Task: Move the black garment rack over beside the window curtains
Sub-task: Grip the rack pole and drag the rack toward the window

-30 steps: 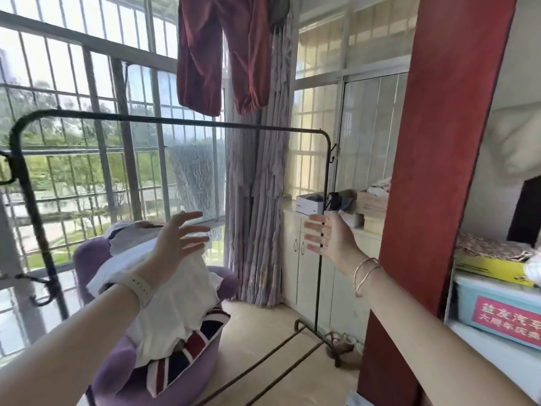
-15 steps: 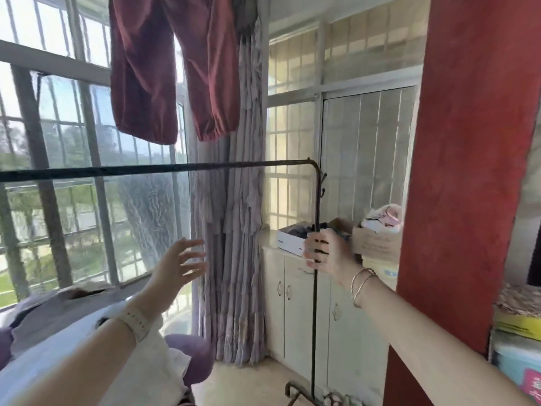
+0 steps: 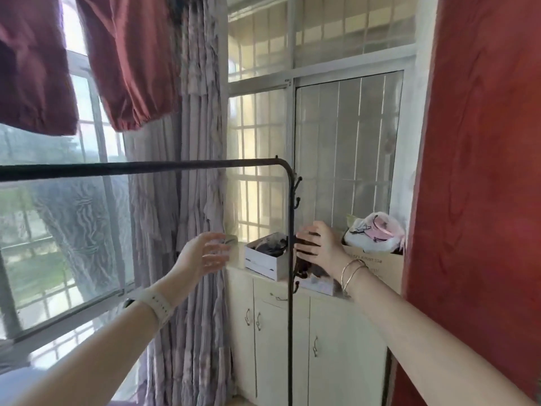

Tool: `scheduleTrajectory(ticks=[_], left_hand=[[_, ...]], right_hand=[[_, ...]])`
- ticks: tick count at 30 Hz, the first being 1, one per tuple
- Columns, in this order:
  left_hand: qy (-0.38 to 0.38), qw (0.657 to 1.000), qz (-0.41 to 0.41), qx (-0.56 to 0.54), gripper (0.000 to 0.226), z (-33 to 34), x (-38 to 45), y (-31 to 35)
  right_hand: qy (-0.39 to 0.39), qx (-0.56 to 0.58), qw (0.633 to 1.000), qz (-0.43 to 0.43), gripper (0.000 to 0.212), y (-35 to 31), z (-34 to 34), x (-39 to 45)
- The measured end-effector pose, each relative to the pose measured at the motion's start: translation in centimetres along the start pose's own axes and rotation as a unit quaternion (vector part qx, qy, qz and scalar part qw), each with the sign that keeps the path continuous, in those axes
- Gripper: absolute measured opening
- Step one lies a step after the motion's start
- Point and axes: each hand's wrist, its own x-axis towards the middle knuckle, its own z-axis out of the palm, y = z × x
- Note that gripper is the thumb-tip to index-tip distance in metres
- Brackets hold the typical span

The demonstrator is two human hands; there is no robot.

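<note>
Black garment rack (image 3: 290,230) stands at twelve o'clock beside the curtains (image 3: 187,230); right hand (image 3: 317,244) wraps its upright, left hand (image 3: 202,253) open, empty. One-handed pulling could tip it.

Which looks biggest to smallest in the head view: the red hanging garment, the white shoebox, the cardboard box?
1. red hanging garment, though it hangs nearer the camera.
2 and 3. white shoebox and cardboard box look alike; both partly hidden, so unranked.
</note>
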Motion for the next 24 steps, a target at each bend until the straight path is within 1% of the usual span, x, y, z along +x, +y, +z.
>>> scheduleTrajectory(ticks=[4,8,10,11,13,14,15,16,18,20,21,22,24], left_hand=[[-0.028,0.999,0.025,0.007,0.019,5.2,10.0,-0.1],[-0.043,0.997,0.055,0.019,0.022,10.5,18.4,0.8],[-0.050,0.996,0.069,0.041,0.035,12.9,21.2,1.2],[-0.056,0.994,0.078,0.052,0.047,14.0,22.3,1.4],[-0.069,0.990,0.103,0.069,0.070,15.8,24.5,1.9],[-0.071,0.988,0.116,0.077,0.074,16.6,25.5,2.1],[-0.074,0.985,0.128,0.083,0.072,17.2,26.8,2.5],[-0.081,0.983,0.137,0.086,0.066,17.8,27.5,2.8],[-0.095,0.981,0.145,0.083,0.046,18.9,28.7,3.2],[-0.087,0.981,0.154,0.081,0.025,19.7,29.5,3.5],[-0.080,0.982,0.155,0.071,0.017,19.8,29.9,3.7],[-0.081,0.984,0.149,0.050,0.012,19.8,30.1,3.9],[-0.091,0.986,0.137,0.010,0.014,19.6,30.4,4.0]], right_hand=[[-0.007,0.004,1.000,-0.003,0.029,-1.8,-1.1,9.7],[-0.013,-0.003,1.000,0.003,0.025,-3.3,-1.5,16.8],[-0.031,-0.019,0.999,0.009,0.022,-3.5,-1.5,19.4],[-0.038,-0.029,0.999,0.014,0.022,-3.4,-1.4,20.3],[-0.044,-0.035,0.998,0.016,0.031,-2.8,-1.0,22.3],[-0.045,-0.038,0.998,0.017,0.038,-2.4,-0.8,23.2],[-0.048,-0.041,0.998,0.020,0.045,-2.1,-0.5,24.2],[-0.053,-0.037,0.998,0.024,0.049,-1.7,-0.3,24.8],[-0.057,0.004,0.998,0.041,0.053,-0.8,0.3,26.2],[-0.062,0.042,0.996,0.049,0.054,0.0,0.9,27.2],[-0.066,0.043,0.996,0.050,0.054,0.3,1.3,27.7],[-0.069,0.041,0.995,0.051,0.056,0.6,1.6,28.0],[-0.076,0.043,0.994,0.060,0.062,0.8,2.3,28.4]])
